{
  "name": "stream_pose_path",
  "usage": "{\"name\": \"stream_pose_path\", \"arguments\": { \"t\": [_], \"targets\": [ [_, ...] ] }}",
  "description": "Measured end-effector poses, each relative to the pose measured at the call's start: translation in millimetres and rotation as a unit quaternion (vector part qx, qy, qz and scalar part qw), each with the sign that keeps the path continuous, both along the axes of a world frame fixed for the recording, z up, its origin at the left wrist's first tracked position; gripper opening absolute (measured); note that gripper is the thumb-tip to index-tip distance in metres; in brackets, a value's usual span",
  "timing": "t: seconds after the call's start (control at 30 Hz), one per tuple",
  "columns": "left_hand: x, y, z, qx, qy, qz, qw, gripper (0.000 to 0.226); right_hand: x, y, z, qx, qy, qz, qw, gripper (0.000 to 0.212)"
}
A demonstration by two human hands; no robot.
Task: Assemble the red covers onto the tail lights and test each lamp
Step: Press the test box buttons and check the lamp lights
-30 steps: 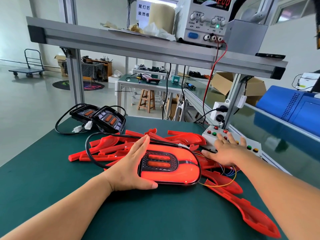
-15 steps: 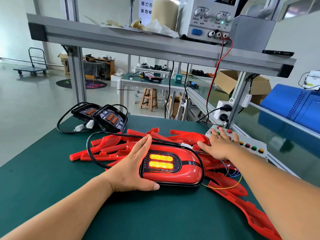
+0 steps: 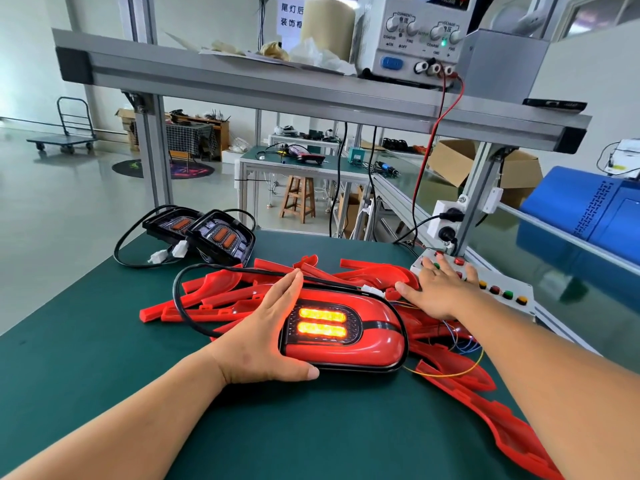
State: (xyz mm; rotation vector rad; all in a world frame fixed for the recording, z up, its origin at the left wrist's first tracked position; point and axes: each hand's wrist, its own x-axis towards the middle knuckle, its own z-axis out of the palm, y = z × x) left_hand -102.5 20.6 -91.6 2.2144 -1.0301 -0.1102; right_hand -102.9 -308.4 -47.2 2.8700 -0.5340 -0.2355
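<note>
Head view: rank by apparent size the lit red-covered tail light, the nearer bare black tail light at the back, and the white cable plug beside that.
1. Lit red-covered tail light: largest, though nearest the camera.
2. Bare black tail light: smaller, partly from distance.
3. White cable plug: clearly smallest.

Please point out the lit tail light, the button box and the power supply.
lit tail light (image 3: 322,328), head view, on its lower glowing amber bar.
button box (image 3: 512,287), head view, white top beside the coloured buttons.
power supply (image 3: 420,46), head view, front panel below the knobs.
</note>
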Motion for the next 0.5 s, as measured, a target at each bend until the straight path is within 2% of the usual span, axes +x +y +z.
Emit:
{"name": "stream_pose_path", "arguments": {
  "t": [0.5],
  "targets": [
    [-1.2, 0.1, 1.1, -0.001, -0.017, -0.002, 1.0, 0.132, 0.2, -4.1, -8.1, 0.005, -0.017, -0.01, 1.0, 0.093]
  ]
}}
